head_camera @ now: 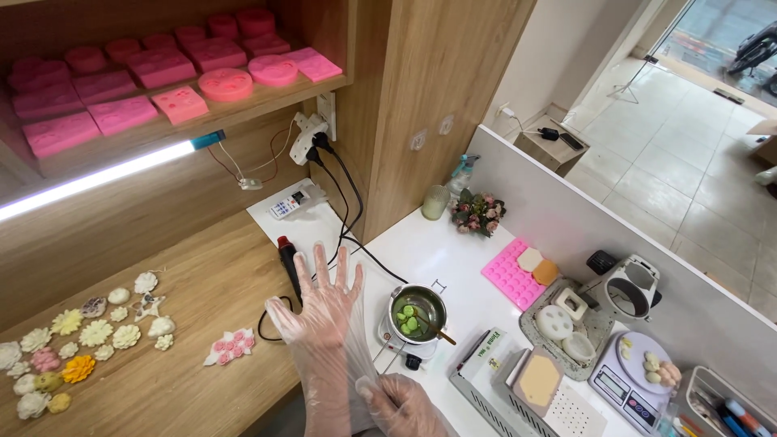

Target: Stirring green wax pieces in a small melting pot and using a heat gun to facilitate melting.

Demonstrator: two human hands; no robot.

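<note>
White-green box [483, 356] lower centre; grey scale display [622, 390] lower right; small white meter screen [289, 204] centre-left by the sockets.

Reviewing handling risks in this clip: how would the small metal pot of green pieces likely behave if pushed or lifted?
The small metal pot perches on a compact heater, so a push may tip it. Its contents look partly melted and could slosh. The stick leaning inside could swing out.

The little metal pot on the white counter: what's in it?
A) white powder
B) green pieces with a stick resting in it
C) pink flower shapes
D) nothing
B: the metal pot holds green pieces, and a thin stick leans out over its rim.
</note>
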